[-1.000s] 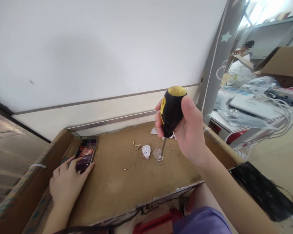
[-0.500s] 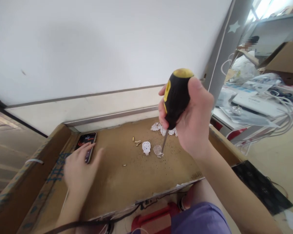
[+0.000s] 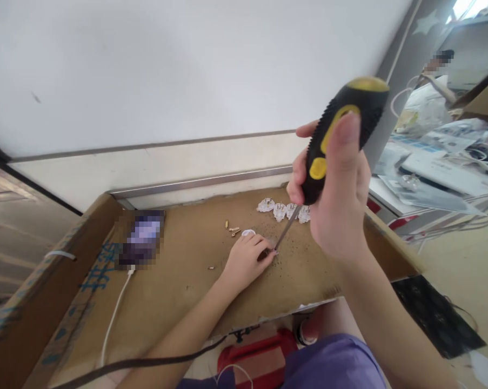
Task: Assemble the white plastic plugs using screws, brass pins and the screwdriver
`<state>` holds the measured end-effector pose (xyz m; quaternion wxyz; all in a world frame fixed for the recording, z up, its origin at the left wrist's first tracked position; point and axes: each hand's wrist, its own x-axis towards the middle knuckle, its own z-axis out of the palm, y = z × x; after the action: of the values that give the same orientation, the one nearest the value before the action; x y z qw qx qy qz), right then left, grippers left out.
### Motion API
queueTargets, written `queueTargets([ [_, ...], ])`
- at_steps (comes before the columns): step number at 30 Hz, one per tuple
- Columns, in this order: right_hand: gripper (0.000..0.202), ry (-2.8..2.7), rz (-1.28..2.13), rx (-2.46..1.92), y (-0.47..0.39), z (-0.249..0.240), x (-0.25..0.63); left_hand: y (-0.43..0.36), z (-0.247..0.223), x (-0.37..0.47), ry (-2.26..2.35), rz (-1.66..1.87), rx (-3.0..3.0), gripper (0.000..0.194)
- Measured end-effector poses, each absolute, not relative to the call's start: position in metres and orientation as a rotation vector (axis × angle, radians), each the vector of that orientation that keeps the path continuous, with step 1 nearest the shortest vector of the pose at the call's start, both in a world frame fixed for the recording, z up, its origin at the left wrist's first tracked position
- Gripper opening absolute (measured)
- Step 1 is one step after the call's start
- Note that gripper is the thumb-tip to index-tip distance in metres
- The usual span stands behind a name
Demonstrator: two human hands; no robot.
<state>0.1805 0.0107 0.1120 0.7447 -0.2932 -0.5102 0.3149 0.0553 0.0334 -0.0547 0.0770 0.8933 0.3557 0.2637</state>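
My right hand (image 3: 341,183) is wrapped round the black and yellow handle of a screwdriver (image 3: 314,162), held tilted, thumb along the handle. Its metal shaft points down to a small clear plastic piece (image 3: 273,243) on the cardboard. My left hand (image 3: 246,259) rests low there, fingertips and thumb closed about that piece at the screwdriver's tip; the fingers hide most of it. Just behind those fingers a white plastic part (image 3: 248,232) is partly covered. Small brass pins (image 3: 234,231) lie to its left, and a tiny metal bit (image 3: 211,267) lies nearer me.
Clear plastic pieces with metal pins (image 3: 280,212) stand in a row at the back. A phone (image 3: 142,237) on a white cable (image 3: 116,319) lies at left. Raised cardboard walls (image 3: 85,232) edge the work surface. At right, a cluttered table (image 3: 438,162); a person is beyond.
My left hand has left the phone and moved right to the clear piece. The screwdriver handle leans further right, with its tip still at the piece. The phone's screen has changed.
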Motion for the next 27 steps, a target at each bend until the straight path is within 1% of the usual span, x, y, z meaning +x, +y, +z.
queueTargets([
  [4, 0.052, -1.166, 0.860, -0.590, 0.015, 0.115, 0.190, 0.033, -0.055, 0.055, 1.081, 0.789, 2.656, 0.010],
  [6, 0.055, -1.188, 0.885, -0.591, 0.018, 0.116, 0.194, 0.033, -0.055, 0.056, 1.087, 0.792, 2.656, 0.010],
  [11, 0.050, -1.114, 0.794, -0.663, 0.017, 0.117, 0.198, 0.032, -0.056, 0.056, 1.101, 0.805, 2.682, 0.010],
  [15, 0.055, -0.907, 0.720, -0.651, 0.012, 0.120, 0.202, 0.031, -0.056, 0.055, 1.090, 0.807, 2.721, 0.011],
  [18, 0.053, -0.892, 0.633, -0.597, 0.011, 0.121, 0.207, 0.032, -0.056, 0.052, 1.072, 0.775, 2.751, 0.013],
  [20, 0.056, -0.883, 0.630, -0.599, 0.011, 0.120, 0.207, 0.032, -0.056, 0.051, 1.070, 0.760, 2.764, 0.013],
  [27, 0.056, -0.811, 0.686, -0.688, 0.012, 0.108, 0.192, 0.030, -0.057, 0.057, 1.064, 0.767, 2.723, 0.014],
])
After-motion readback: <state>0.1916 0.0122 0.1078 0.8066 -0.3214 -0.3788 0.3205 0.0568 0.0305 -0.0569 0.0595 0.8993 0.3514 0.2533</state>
